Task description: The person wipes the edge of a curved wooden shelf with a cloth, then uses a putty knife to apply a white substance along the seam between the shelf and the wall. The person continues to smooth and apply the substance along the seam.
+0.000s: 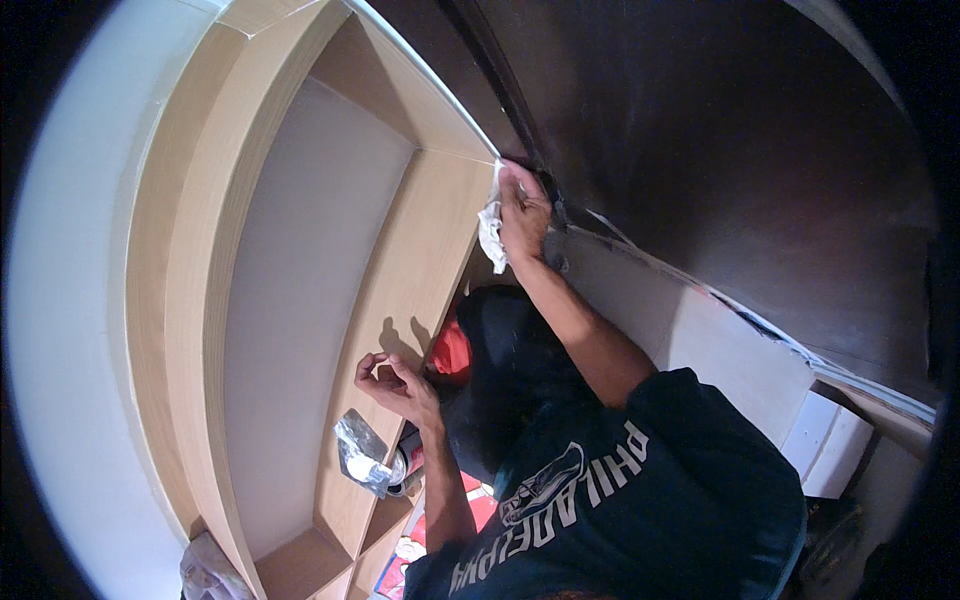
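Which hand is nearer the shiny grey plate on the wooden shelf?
Left. The left hand hovers near the grey plate; the right hand is farther off, holding a white cloth by the wooden shelf.

Grey cloth (212, 568); pale wall (72, 300).

The person wears a dark short-sleeved T-shirt (725, 480), its front printed with pale block lettering (594, 484) beside a pale line drawing (545, 486), and black trousers (500, 345).
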A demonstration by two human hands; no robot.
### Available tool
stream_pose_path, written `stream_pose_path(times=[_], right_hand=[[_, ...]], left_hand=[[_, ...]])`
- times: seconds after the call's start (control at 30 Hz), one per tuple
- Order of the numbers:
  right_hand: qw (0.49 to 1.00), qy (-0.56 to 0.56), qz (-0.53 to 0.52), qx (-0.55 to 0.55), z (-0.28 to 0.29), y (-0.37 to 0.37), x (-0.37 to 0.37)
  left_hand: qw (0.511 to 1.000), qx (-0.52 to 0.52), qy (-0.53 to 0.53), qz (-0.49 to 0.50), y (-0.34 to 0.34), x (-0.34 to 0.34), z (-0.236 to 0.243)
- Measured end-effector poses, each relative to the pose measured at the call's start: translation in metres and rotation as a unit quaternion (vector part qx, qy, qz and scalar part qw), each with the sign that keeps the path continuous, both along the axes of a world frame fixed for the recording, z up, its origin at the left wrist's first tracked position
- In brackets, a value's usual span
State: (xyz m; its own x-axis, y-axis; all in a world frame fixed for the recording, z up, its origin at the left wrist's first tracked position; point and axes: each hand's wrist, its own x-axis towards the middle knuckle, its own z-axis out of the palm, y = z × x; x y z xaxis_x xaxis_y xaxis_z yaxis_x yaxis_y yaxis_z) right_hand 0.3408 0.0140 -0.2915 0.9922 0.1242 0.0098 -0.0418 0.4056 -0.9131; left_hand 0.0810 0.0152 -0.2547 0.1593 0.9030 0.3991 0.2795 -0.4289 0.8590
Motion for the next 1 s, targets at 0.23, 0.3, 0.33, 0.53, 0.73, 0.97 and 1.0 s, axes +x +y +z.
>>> stream_pose_path(times=[0.23, 0.3, 0.33, 0.53, 0.73, 0.97, 1.0], right_hand=[[1.0, -0.005, 0.007, 0.03, 0.032, -0.002, -0.004], [0.999, -0.016, 0.014, 0.046, 0.024, -0.001, -0.002], [0.999, 0.009, 0.016, 0.045, 0.015, -0.001, 0.001], [1.0, -0.011, 0.008, 0.012, 0.033, -0.003, -0.004], [0.999, 0.018, 0.022, 0.015, 0.004, -0.002, 0.003], [0.999, -0.04, 0.008, -0.017, 0.008, -0.005, -0.002], [0.999, -0.046, -0.006, -0.026, -0.022, 0.001, 0.005]], left_hand=[[1.0, 0.013, 0.01, 0.008, -0.007, 0.006, 0.004], [1.0, 0.008, -0.005, -0.001, -0.006, 0.006, 0.006], [1.0, 0.005, -0.01, -0.009, -0.004, 0.007, 0.004], [1.0, -0.001, 0.015, 0.012, -0.006, 0.003, 0.003], [1.0, 0.009, 0.006, -0.008, -0.003, 0.002, 0.0], [0.999, 0.037, -0.013, -0.002, -0.004, 0.003, 0.002], [0.999, 0.041, -0.013, -0.008, -0.002, 0.005, 0.0]])
